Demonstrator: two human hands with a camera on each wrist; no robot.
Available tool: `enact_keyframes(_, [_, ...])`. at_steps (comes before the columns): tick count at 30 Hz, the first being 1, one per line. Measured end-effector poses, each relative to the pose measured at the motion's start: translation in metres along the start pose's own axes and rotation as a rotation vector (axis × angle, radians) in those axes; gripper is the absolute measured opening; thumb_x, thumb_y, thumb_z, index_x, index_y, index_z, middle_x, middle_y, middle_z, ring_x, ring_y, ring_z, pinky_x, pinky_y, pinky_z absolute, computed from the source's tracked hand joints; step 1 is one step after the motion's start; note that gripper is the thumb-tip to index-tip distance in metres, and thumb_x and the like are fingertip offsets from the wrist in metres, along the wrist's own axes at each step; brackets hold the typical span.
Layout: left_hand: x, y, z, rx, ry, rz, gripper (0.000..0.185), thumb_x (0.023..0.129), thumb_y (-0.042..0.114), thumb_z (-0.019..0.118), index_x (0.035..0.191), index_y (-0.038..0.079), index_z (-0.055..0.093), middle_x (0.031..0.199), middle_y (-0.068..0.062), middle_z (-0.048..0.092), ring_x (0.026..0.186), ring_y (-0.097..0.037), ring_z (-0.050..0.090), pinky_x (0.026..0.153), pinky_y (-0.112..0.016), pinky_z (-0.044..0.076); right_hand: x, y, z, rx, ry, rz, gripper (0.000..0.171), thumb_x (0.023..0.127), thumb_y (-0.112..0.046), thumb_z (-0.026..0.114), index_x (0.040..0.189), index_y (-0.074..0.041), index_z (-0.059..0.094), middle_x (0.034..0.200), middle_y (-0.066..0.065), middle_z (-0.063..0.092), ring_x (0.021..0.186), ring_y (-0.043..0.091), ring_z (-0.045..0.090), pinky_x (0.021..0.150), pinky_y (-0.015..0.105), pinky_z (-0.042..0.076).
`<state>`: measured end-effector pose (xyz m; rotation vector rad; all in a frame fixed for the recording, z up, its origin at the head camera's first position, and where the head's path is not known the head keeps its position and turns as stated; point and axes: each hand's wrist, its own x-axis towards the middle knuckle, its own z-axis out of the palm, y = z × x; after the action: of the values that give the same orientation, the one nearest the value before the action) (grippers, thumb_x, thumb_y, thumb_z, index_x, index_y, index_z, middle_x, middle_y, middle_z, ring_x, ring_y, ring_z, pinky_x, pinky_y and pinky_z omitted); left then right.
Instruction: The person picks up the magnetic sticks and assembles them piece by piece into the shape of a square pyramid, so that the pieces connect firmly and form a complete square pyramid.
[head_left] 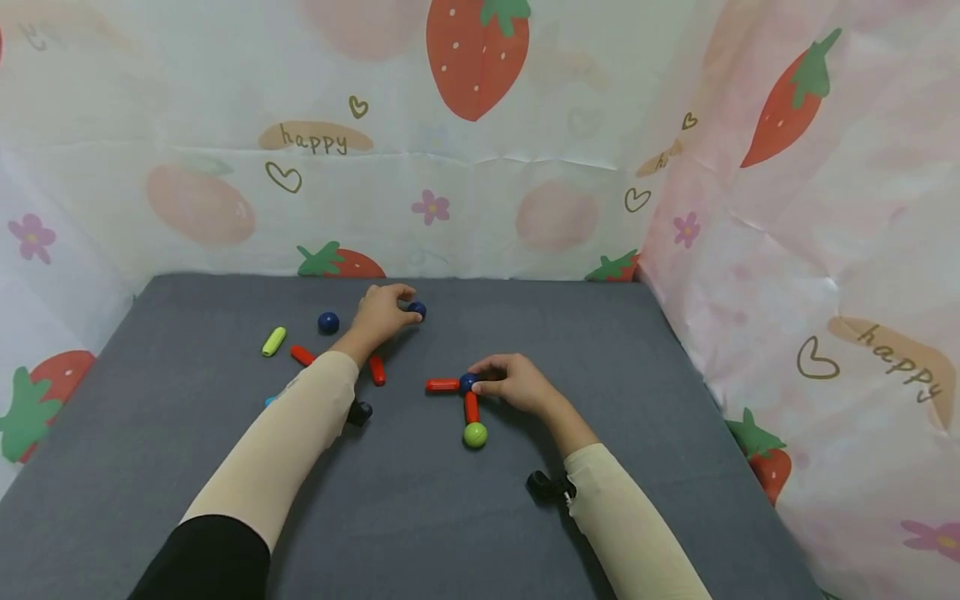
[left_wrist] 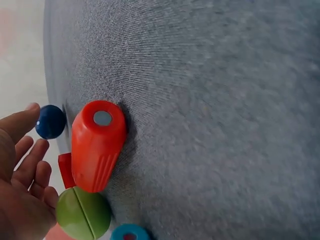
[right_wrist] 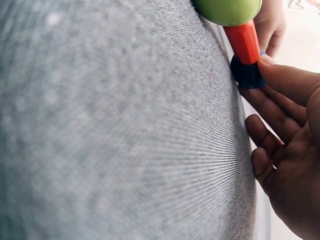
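Note:
At the back of the table my left hand pinches a dark blue ball between thumb and fingers. My right hand holds another blue ball with its thumb and fingertips. Two red rods join that ball: one red rod points left, and the other red rod runs toward the front to a green ball. Below the left hand, the left wrist view shows a red rod with a grey disc in its end, touching another green ball.
A loose blue ball and a yellow-green rod lie left of the left hand. Red rods and a light blue piece are partly covered by the left arm. Patterned cloth hangs behind the grey table.

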<state>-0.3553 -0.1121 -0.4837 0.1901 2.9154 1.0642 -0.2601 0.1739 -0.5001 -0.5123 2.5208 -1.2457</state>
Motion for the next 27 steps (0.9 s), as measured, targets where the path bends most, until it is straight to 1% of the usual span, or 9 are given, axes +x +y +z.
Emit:
enact_keyframes(4, [0.0045, -0.0015, 0.0039, 0.004, 0.005, -0.017, 0.053, 0.095, 0.032, 0.076, 0.142, 0.014, 0.060, 0.138, -0.008, 0.063, 0.136, -0.036, 0.039, 0.113, -0.056, 0.031, 0.0000, -0.0006, -0.0001, 0.000, -0.002, -0.003, 0.024, 0.093, -0.025, 0.077, 0.117, -0.020, 0.077, 0.106, -0.002, 0.074, 0.087, 0.018, 0.061, 0.075, 0.032, 0.051])
enact_keyframes(9, [0.0064, -0.0002, 0.0057, 0.042, 0.005, -0.006, 0.049, 0.094, 0.031, 0.076, 0.138, 0.013, 0.063, 0.134, -0.010, 0.065, 0.133, -0.036, 0.042, 0.115, -0.055, 0.028, -0.0001, -0.0017, -0.0002, 0.004, -0.007, -0.006, 0.026, 0.093, -0.024, 0.077, 0.118, -0.018, 0.076, 0.109, 0.000, 0.074, 0.090, 0.016, 0.062, 0.078, 0.032, 0.051])
enact_keyframes(16, [0.0081, 0.0006, 0.0079, 0.113, -0.008, 0.013, 0.044, 0.093, 0.033, 0.077, 0.132, 0.014, 0.069, 0.127, -0.010, 0.068, 0.127, -0.035, 0.048, 0.111, -0.053, 0.032, -0.0011, -0.0021, -0.0007, 0.014, -0.010, 0.004, 0.026, 0.094, -0.024, 0.077, 0.119, -0.018, 0.076, 0.109, 0.000, 0.074, 0.089, 0.017, 0.061, 0.076, 0.031, 0.050])
enact_keyframes(22, [0.0085, 0.0028, 0.0084, 0.118, -0.019, 0.024, 0.043, 0.094, 0.032, 0.076, 0.131, 0.012, 0.068, 0.127, -0.011, 0.068, 0.127, -0.036, 0.049, 0.112, -0.053, 0.032, -0.0016, -0.0010, -0.0008, 0.006, -0.006, 0.014, 0.025, 0.094, -0.024, 0.077, 0.119, -0.018, 0.076, 0.109, 0.000, 0.073, 0.090, 0.018, 0.061, 0.077, 0.031, 0.051])
enact_keyframes(27, [0.0085, 0.0033, 0.0084, 0.074, -0.020, 0.027, 0.042, 0.094, 0.031, 0.075, 0.131, 0.011, 0.068, 0.129, -0.012, 0.067, 0.126, -0.035, 0.048, 0.112, -0.054, 0.033, -0.0004, 0.0008, -0.0006, 0.006, 0.001, 0.019, 0.025, 0.093, -0.024, 0.077, 0.118, -0.020, 0.076, 0.108, -0.003, 0.073, 0.092, 0.016, 0.062, 0.080, 0.032, 0.051])
